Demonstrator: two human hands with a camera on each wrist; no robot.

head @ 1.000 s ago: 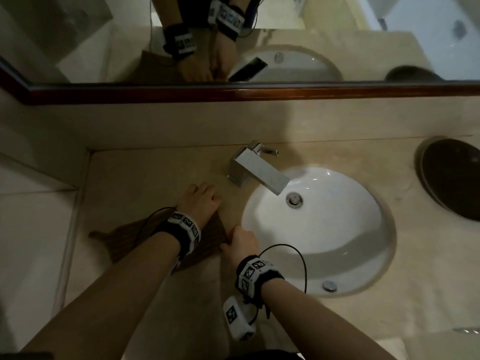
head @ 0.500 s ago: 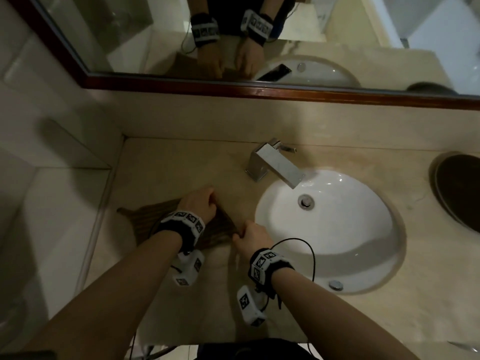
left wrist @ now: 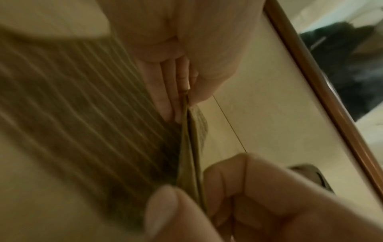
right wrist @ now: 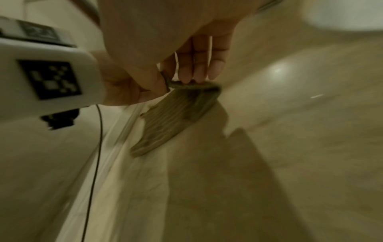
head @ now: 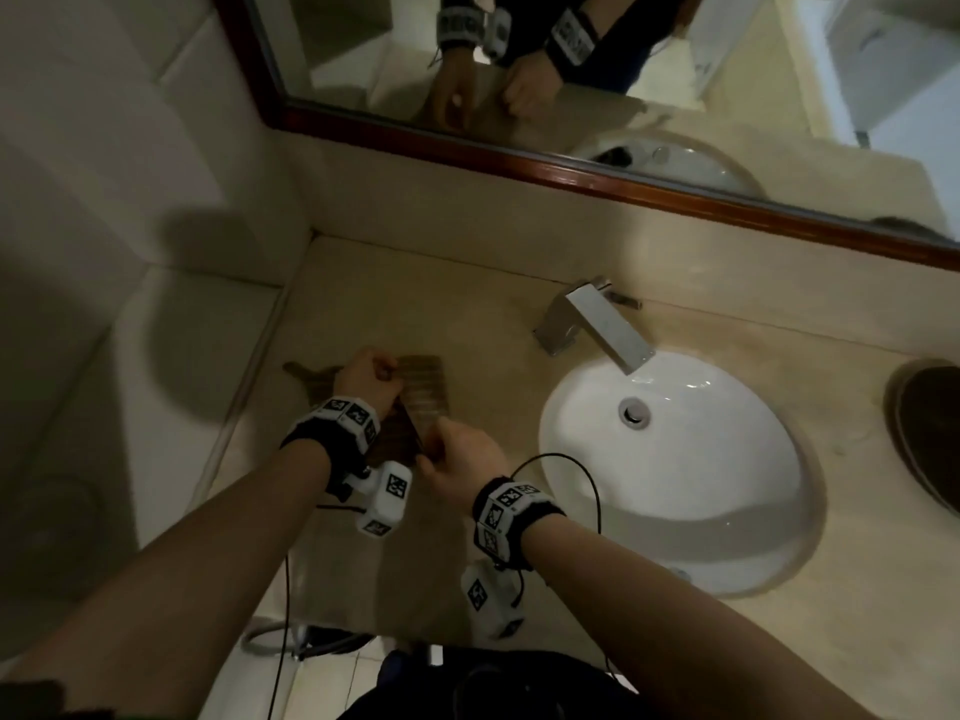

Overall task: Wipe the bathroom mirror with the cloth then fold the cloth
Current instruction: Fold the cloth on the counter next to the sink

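Both hands are pinching the brown ribbed cloth (head: pixel 423 389) near the left edge of the beige stone countertop (head: pixel 498 324), beside the white oval sink (head: pixel 727 517). Left hand (head: pixel 366 376) is gripping its far edge with curled fingers; right hand (head: pixel 460 457) is nipping its near corner between thumb and fingertips (right wrist: pixel 199 72).

dim, warm light over a beige stone counter (head: pixel 519 314). white oval sink (head: pixel 727 522) set into it, square chrome faucet (head: pixel 592 319) behind the basin. pale tiled wall (head: pixel 93 148) at left. dark round dish (head: pixel 930 423) at far right edge.
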